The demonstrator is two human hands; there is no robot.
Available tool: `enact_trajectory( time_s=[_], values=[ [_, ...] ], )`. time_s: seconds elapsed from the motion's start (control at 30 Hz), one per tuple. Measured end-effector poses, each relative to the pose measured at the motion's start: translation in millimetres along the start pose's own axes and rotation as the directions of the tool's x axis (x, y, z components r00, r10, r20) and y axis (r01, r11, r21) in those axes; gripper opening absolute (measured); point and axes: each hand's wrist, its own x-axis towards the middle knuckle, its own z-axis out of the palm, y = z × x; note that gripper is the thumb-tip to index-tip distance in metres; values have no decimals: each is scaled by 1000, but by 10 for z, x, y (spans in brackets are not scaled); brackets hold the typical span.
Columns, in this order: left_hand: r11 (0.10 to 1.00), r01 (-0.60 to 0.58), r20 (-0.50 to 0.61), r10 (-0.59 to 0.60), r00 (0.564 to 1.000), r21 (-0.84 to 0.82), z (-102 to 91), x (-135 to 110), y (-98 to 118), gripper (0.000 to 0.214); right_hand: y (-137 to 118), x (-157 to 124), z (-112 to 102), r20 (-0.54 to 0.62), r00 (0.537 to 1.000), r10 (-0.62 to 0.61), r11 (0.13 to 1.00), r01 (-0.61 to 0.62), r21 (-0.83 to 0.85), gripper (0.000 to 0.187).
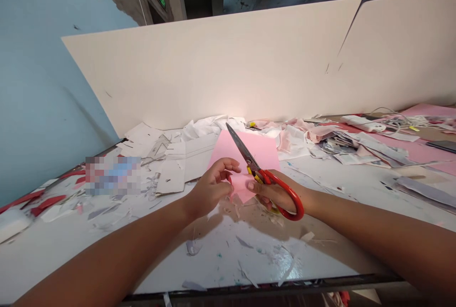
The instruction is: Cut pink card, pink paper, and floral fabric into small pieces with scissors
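Close to the table's middle, my left hand [213,189] pinches the left edge of a small piece of pink paper [241,182] between thumb and fingers. My right hand [280,192] has large scissors [243,149] with red handles in it, the blades pointing up and to the left, away from the paper. The right thumb also presses on the right side of the small pink piece. Whether the blades are fully closed is hard to tell. Behind both hands a larger pink sheet [261,147] lies flat, partly hidden by the scissors.
White card pieces [171,174] and paper scraps lie to the left, with red strips [48,206] farther out. Crumpled white and pink paper [299,133] lines the back. A white power strip [363,123] with cables sits at the back right. A pale partition [228,69] stands behind.
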Motion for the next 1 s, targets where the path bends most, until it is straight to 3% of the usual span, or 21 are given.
enact_trajectory(
  time_s=[0.1, 0.2, 0.33, 0.57, 0.7, 0.87, 1.0],
  values=[
    [996, -1, 43, -3, 999, 91, 26, -13, 1, 25, -34, -8, 10, 16, 1000, -14, 1000, 13, 22, 38],
    [993, 11, 9, -12, 1000, 117, 30, -2, -9, 16, -77, -20, 3, 40, 998, -39, 998, 37, 43, 32],
    [999, 36, -139, -32, 990, 25, -9, 51, -37, 23, -111, -27, -9, 51, 999, -1, 999, 0, 33, 34],
    [999, 37, -366, -47, 929, -32, -9, 108, -121, 24, -150, -15, 19, -22, 999, 49, 998, -48, 39, 32],
    [996, 75, -354, -90, 931, -56, 0, 87, -122, 24, -127, 1, 51, -89, 993, 82, 992, -73, 100, 30],
    [999, 33, -411, -31, 911, -1, -30, 76, -66, 13, -90, 36, 48, -205, 966, 155, 981, -127, 145, 27],
    [998, 45, -368, -57, 928, -41, -64, 97, -61, 8, -69, 81, -5, -268, 954, 136, 965, -66, 255, 28]
  ],
)
